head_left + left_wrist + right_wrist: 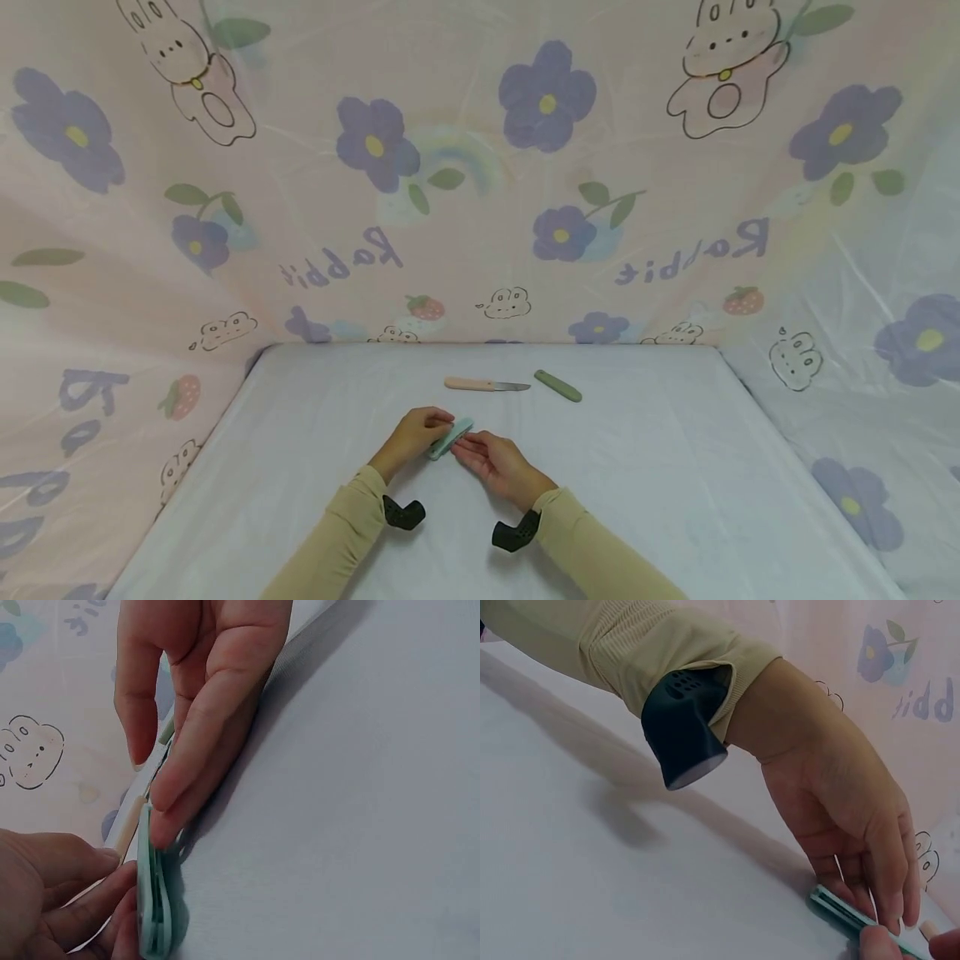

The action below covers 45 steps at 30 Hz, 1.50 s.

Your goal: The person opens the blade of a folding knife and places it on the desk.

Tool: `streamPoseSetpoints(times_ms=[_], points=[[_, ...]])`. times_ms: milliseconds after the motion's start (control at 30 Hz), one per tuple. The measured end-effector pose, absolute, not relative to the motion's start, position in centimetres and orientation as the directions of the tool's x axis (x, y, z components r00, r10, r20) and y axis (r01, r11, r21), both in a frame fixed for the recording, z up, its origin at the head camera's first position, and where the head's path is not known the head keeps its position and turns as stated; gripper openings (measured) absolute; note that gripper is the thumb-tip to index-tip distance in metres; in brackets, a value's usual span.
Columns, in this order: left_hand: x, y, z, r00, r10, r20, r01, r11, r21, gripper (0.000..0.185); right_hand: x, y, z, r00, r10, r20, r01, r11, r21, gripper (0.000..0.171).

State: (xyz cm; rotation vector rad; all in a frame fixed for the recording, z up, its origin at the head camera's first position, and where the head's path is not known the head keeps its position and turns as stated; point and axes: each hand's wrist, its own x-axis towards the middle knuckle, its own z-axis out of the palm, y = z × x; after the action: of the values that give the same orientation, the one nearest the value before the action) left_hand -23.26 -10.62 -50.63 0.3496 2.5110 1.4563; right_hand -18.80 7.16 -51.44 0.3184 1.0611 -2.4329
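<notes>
A mint-green folding knife (452, 438), folded with its slot along one long edge, stands tilted just over the white table between both hands. My left hand (417, 436) holds it from the left side; in the left wrist view the curled fingers (112, 900) lie along its flat side. My right hand (501, 468) reaches in from the right with fingers fairly straight, fingertips (161, 832) at the slotted edge near one end. Its thumb stands apart in that view. In the right wrist view the knife (840, 910) crosses in front of some left fingers.
Farther back lies a peach-handled knife (471, 384) with its blade out, pointing right. Right of it is a green folded knife (558, 386). A white-covered table (675, 483) is enclosed by printed cloth walls (465, 225). Black curved wrist mounts (516, 533) sit on both wrists.
</notes>
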Motion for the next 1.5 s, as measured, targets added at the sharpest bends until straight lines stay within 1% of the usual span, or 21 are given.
streamPoseSetpoints(times_ms=[167, 333, 567, 733, 833, 967, 1067, 1200, 1433, 1500], points=[[-23.2, -10.6, -51.0, -0.928, 0.367, -0.054, 0.128, 0.453, 0.882, 0.022, -18.7, 7.2, -51.4, -0.869, -0.296, -0.395, 0.493, -0.58, -0.649, 0.039], [-23.1, -10.5, -51.7, -0.903, 0.429, -0.028, 0.17, 0.416, 0.893, 0.022, -18.7, 7.3, -51.3, -0.867, -0.271, -0.418, 0.497, -0.534, -0.684, 0.038], [-22.6, -10.1, -52.0, -0.904, 0.428, 0.021, 0.196, 0.369, 0.909, 0.019, -18.7, 7.3, -51.3, -0.864, -0.217, -0.454, 0.501, -0.456, -0.736, 0.033], [-20.9, -9.7, -49.6, -0.906, 0.422, 0.033, 0.181, 0.317, 0.931, 0.021, -18.7, 7.4, -51.6, -0.87, -0.213, -0.445, 0.493, -0.43, -0.757, 0.034], [-20.4, -9.5, -48.9, -0.909, 0.416, 0.023, 0.157, 0.292, 0.943, 0.023, -18.7, 7.4, -51.5, -0.873, -0.203, -0.444, 0.488, -0.41, -0.771, 0.035], [-21.2, -9.5, -50.4, -0.929, 0.37, 0.013, 0.115, 0.256, 0.96, 0.023, -18.7, 7.7, -51.3, -0.883, -0.197, -0.427, 0.47, -0.39, -0.792, 0.036], [-21.7, -9.4, -51.2, -0.944, 0.33, -0.004, 0.065, 0.196, 0.979, 0.024, -18.7, 7.9, -51.3, -0.898, -0.199, -0.392, 0.439, -0.39, -0.809, 0.036], [-21.9, -9.2, -51.3, -0.952, 0.304, -0.04, -0.009, 0.103, 0.995, 0.028, -18.8, 8.3, -51.3, -0.92, -0.204, -0.335, 0.391, -0.402, -0.828, 0.036], [-21.4, -8.4, -50.8, -0.938, 0.329, -0.105, -0.141, -0.087, 0.986, 0.038, -18.7, 9.3, -50.7, -0.929, -0.197, -0.312, 0.366, -0.376, -0.851, 0.033], [-21.1, -8.1, -50.6, -0.932, 0.344, -0.113, -0.163, -0.12, 0.979, 0.041, -18.6, 9.5, -50.3, -0.932, -0.206, -0.297, 0.355, -0.36, -0.863, 0.033]])
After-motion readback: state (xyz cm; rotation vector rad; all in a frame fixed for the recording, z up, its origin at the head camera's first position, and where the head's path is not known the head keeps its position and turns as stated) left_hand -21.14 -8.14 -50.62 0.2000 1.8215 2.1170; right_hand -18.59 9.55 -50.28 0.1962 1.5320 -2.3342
